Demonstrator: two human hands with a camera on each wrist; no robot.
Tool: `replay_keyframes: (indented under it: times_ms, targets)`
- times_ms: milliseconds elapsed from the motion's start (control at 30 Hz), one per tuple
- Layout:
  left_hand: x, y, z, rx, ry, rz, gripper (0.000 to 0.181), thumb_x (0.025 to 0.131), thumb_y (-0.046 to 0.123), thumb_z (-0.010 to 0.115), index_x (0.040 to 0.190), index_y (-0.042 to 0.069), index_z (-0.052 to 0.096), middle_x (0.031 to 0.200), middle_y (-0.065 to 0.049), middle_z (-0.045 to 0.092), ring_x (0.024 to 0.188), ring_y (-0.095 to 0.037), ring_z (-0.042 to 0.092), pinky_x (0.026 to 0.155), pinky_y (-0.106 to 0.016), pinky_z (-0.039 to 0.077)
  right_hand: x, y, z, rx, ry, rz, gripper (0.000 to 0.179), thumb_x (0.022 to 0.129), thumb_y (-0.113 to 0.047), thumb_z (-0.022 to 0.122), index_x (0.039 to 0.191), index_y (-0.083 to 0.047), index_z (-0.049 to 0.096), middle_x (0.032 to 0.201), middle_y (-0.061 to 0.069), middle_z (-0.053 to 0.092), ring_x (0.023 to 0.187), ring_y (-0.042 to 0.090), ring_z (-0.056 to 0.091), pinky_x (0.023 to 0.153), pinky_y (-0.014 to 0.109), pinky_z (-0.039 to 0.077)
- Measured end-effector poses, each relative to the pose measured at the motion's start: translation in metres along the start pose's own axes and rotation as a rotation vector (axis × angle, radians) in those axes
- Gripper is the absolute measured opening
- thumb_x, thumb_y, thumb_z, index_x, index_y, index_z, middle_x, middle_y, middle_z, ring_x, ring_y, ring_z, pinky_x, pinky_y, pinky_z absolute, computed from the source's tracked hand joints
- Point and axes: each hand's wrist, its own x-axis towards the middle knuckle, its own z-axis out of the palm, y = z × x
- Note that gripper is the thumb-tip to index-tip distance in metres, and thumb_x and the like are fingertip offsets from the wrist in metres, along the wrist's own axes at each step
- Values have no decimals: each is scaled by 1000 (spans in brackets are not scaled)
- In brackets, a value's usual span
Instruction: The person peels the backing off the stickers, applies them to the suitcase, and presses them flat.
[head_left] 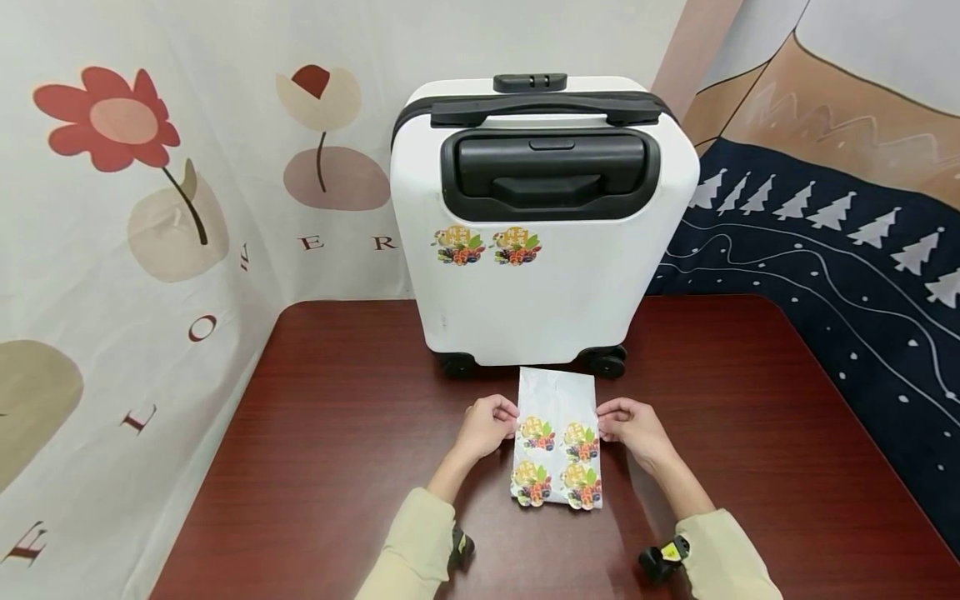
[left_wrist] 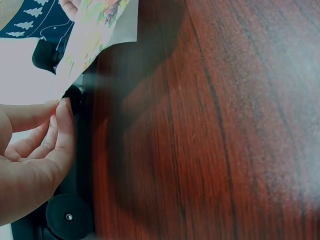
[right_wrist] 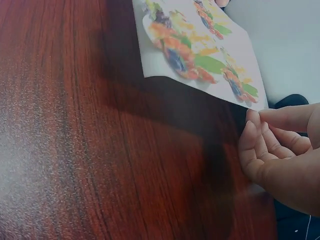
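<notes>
A white sticker sheet with several colourful fruit stickers on its lower part is held up over the table in the head view. My left hand pinches its left edge between thumb and fingers. On the opposite edge, my right hand pinches it the same way. Both wrist views show the sheet raised off the wood, its near end curling slightly. Behind it stands a white suitcase with two matching fruit stickers side by side on the left of its front, below the black handle recess.
The suitcase rests upright on black wheels at the back of the dark red wooden table. Flower-print cloth hangs at the left and back, navy tree-print cloth at the right. Each wrist wears a black camera.
</notes>
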Motion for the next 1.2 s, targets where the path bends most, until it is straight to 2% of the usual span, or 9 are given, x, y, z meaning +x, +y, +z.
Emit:
replay_keyframes:
  times_ms: [133, 433, 700, 933, 1067, 1200]
  targets:
    - [0, 0, 0, 3, -12, 8, 7, 78, -3, 62, 83, 1, 62, 68, -4, 59, 59, -16, 58, 44, -24, 45, 0, -3, 0, 0, 4, -7, 19, 81, 15, 55, 99, 20, 52, 71, 8, 58, 61, 13, 57, 58, 26, 51]
    - [2, 4, -2, -27, -1, 27, 8, 79, -5, 63, 85, 0, 63, 71, -6, 62, 62, -17, 60, 53, -22, 47, 2, -7, -2, -19, 15, -32, 20, 81, 14, 53, 100, 21, 52, 71, 6, 57, 62, 11, 56, 59, 24, 50]
    - [1, 9, -3, -30, 13, 47, 8, 79, -5, 63, 85, 1, 64, 74, -5, 64, 65, -11, 60, 57, -22, 48, 2, -12, -5, -22, 10, -49, 20, 82, 11, 54, 100, 19, 53, 73, 6, 58, 63, 12, 56, 60, 27, 51]
    - [1, 9, -1, -25, 35, 65, 6, 80, -2, 65, 84, 2, 65, 76, -4, 64, 66, -11, 60, 61, -23, 48, 1, -20, -9, -39, 53, -71, 23, 84, 5, 56, 103, 18, 53, 85, 16, 61, 70, 14, 60, 65, 29, 51]
    - [1, 9, 0, -35, 41, 73, 7, 80, -4, 65, 84, 2, 65, 75, -4, 64, 66, -12, 60, 61, -22, 49, 0, -28, -8, -41, 30, -113, 25, 84, 5, 57, 104, 19, 52, 92, 25, 60, 72, 14, 60, 67, 29, 52]
    - [2, 11, 0, -66, 42, 79, 6, 80, -4, 64, 84, 1, 65, 76, -6, 64, 66, -11, 60, 60, -21, 49, -1, -34, -2, -34, -17, -149, 26, 85, 2, 59, 105, 18, 52, 92, 24, 60, 72, 15, 60, 68, 32, 52]
